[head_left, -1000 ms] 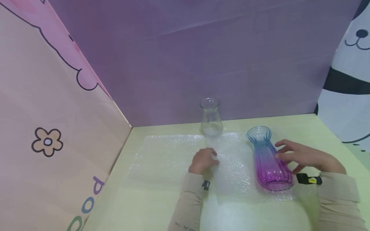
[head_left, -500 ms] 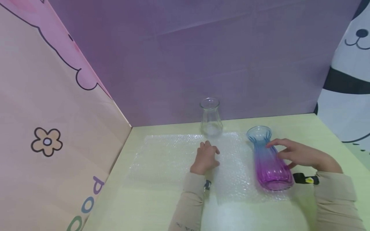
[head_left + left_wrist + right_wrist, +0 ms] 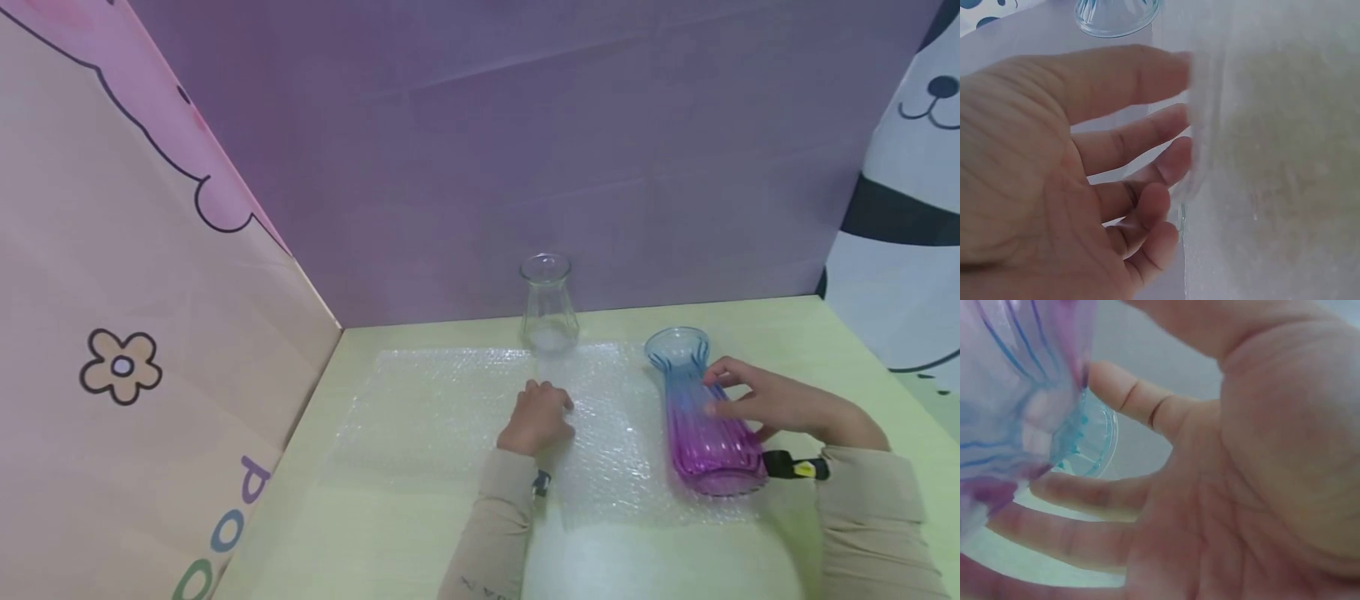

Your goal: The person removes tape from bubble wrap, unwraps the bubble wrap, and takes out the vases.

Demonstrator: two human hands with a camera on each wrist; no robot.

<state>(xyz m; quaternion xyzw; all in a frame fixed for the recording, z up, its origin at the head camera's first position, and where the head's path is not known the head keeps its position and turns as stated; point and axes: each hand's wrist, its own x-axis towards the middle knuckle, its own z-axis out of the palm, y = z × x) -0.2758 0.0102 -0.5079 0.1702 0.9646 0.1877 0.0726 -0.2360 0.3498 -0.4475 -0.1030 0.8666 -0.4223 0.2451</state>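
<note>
A ribbed glass vase (image 3: 708, 425), blue at the neck and purple at the base, appears to lie on its side on bubble wrap (image 3: 442, 400), its mouth towards the back. My right hand (image 3: 795, 408) touches the vase's right side with spread, fairly straight fingers. Part of the vase's coloured body (image 3: 1029, 412) shows close up in the right wrist view. Left of the vase, my left hand (image 3: 535, 417) rests at the bubble wrap. In the left wrist view, that hand's fingers (image 3: 1125, 140) are loosely bent and their tips meet the wrap's blurred edge.
A clear glass vase (image 3: 550, 308) stands upright at the back of the pale table (image 3: 375, 533), by the wrap's far edge. A purple backdrop (image 3: 480, 167) rises behind it, with printed panels at both sides.
My left hand reached forward a little, then drew back. My right fingers moved closer in against the coloured vase, which has shifted slightly right. The clear vase has not moved.
</note>
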